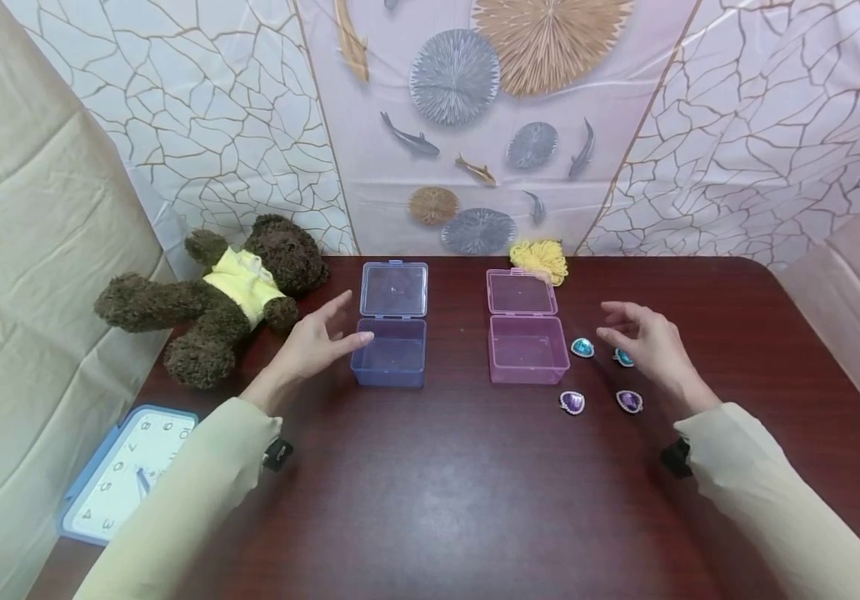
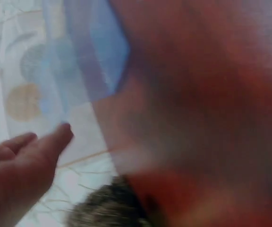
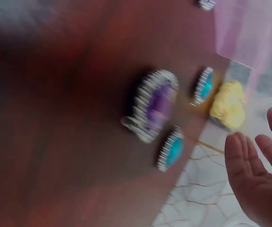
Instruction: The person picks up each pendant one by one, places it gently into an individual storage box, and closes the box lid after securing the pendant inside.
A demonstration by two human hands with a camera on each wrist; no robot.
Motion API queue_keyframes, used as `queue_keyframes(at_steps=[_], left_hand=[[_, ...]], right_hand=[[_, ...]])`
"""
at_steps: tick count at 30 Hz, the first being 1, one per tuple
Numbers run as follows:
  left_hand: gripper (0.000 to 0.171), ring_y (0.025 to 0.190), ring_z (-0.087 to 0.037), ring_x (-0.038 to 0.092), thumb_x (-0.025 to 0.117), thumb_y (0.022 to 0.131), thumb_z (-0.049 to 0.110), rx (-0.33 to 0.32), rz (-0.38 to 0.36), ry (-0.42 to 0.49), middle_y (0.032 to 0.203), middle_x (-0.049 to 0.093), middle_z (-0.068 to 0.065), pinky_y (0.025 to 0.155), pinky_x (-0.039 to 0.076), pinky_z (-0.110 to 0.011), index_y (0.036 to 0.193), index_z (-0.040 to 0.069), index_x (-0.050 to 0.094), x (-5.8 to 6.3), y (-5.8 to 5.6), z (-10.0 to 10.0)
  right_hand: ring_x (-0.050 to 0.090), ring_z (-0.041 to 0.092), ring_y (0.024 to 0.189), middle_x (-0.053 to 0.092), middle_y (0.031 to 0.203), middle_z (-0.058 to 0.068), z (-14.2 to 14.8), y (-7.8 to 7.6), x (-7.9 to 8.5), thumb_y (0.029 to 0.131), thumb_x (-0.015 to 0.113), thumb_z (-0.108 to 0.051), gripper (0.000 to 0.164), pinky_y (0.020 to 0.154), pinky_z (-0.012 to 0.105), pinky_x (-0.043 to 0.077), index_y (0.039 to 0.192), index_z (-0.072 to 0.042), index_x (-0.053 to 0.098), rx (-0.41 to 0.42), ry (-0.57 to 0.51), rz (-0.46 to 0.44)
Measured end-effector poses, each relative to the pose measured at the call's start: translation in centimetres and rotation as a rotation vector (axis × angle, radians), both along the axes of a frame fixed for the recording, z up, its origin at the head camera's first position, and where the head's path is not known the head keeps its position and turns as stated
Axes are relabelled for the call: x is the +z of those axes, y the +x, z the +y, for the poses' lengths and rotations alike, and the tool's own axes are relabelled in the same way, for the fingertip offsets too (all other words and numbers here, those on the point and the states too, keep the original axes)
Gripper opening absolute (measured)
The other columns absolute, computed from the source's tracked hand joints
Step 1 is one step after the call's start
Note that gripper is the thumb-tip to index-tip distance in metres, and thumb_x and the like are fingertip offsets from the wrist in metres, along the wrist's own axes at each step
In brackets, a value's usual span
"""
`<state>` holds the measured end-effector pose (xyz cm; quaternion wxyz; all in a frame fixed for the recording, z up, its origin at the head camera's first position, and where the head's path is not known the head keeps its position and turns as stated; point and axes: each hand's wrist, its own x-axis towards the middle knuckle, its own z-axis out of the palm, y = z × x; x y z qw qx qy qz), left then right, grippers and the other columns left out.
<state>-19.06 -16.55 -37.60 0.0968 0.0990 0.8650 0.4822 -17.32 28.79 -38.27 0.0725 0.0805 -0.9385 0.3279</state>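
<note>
Two teal gems (image 1: 582, 347) and two purple gems (image 1: 629, 402), loose on the desk (image 1: 430, 500), right of the pink box (image 1: 529, 375). Judged early: lids (image 1: 394, 289) of pink box and blue box (image 1: 388, 377) raised, no gem yet inside. Left hand (image 1: 308, 345) beside blue box, right hand (image 1: 655, 343) near teal gems; both loosely spread, holding nothing.

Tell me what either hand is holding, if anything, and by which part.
Nothing is held: the left hand is near the blue box, the right hand near the teal gems.

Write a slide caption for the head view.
Left hand near an open blue box, right hand by four gems, open pink box between the hands.
</note>
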Motion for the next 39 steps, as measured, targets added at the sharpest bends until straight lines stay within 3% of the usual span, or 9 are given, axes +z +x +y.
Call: queue_keyframes(at_steps=[2, 4, 11, 17, 24, 32, 39], left_hand=[[0.084, 0.137, -0.033, 0.032, 0.071, 0.085, 0.021, -0.027, -0.076, 0.145, 0.154, 0.023, -0.014, 0.109, 0.035, -0.042, 0.15, 0.008, 0.02, -0.8, 0.1, -0.3], [0.084, 0.139, -0.032, 0.028, 0.07, 0.085, 0.013, -0.063, -0.111, 0.227, 0.155, 0.02, -0.015, 0.111, 0.032, -0.042, 0.15, 0.005, 0.017, -1.5, 0.1, -0.6], [0.088, 0.14, -0.034, 0.025, 0.068, 0.082, -0.003, -0.149, -0.151, 0.356, 0.156, 0.016, -0.017, 0.11, 0.032, -0.042, 0.15, 0.001, 0.012, -3.1, 0.1, -0.8], [0.089, 0.139, -0.035, 0.026, 0.068, 0.081, -0.006, -0.183, -0.149, 0.395, 0.156, 0.017, -0.016, 0.11, 0.033, -0.043, 0.15, 0.003, 0.013, -3.5, 0.3, -0.5], [0.09, 0.139, -0.032, 0.027, 0.069, 0.08, -0.006, -0.167, -0.159, 0.387, 0.156, 0.017, -0.012, 0.11, 0.033, -0.043, 0.151, 0.007, 0.016, -3.8, 0.4, -0.6], [0.088, 0.139, -0.035, 0.026, 0.068, 0.081, -0.006, -0.176, -0.157, 0.38, 0.156, 0.015, -0.014, 0.11, 0.031, -0.046, 0.15, 0.003, 0.015, -3.9, 0.5, -0.6], [0.087, 0.14, -0.034, 0.025, 0.068, 0.081, -0.006, -0.171, -0.163, 0.374, 0.156, 0.016, -0.014, 0.11, 0.031, -0.045, 0.15, 0.003, 0.016, -4.0, 0.5, -0.8]], right_hand=[[0.065, 0.034, 0.089, 0.065, 0.101, 0.024, 0.1, -0.1, -0.7, 0.088, 0.066, -0.01, 0.039, 0.064, 0.011, 0.047, 0.123, 0.004, 0.057, 0.007, -0.01, -0.039], [0.065, 0.032, 0.087, 0.066, 0.101, 0.024, 0.1, -0.2, -1.3, 0.086, 0.068, -0.008, 0.04, 0.061, 0.007, 0.044, 0.123, 0.005, 0.057, 0.014, -0.015, -0.084], [0.064, 0.034, 0.089, 0.063, 0.108, 0.027, -0.2, -0.8, -2.3, 0.084, 0.07, -0.009, 0.043, 0.069, 0.02, 0.049, 0.122, 0.007, 0.057, 0.063, 0.022, -0.163], [0.066, 0.033, 0.085, 0.064, 0.104, 0.026, -0.4, -1.1, -2.9, 0.081, 0.072, -0.007, 0.039, 0.071, 0.029, 0.051, 0.115, 0.007, 0.062, 0.08, 0.055, -0.131], [0.062, 0.027, 0.078, 0.064, 0.092, 0.021, -0.8, -1.3, -3.2, 0.078, 0.074, -0.005, 0.033, 0.067, 0.028, 0.048, 0.108, 0.006, 0.065, 0.085, 0.082, -0.132], [0.059, 0.022, 0.073, 0.064, 0.084, 0.016, -1.2, -1.5, -3.2, 0.076, 0.075, -0.004, 0.027, 0.068, 0.031, 0.047, 0.099, 0.005, 0.065, 0.087, 0.094, -0.103], [0.059, 0.023, 0.075, 0.065, 0.084, 0.02, -1.4, -1.8, -3.0, 0.077, 0.074, -0.004, 0.025, 0.067, 0.03, 0.047, 0.095, 0.008, 0.062, 0.085, 0.09, -0.187]])
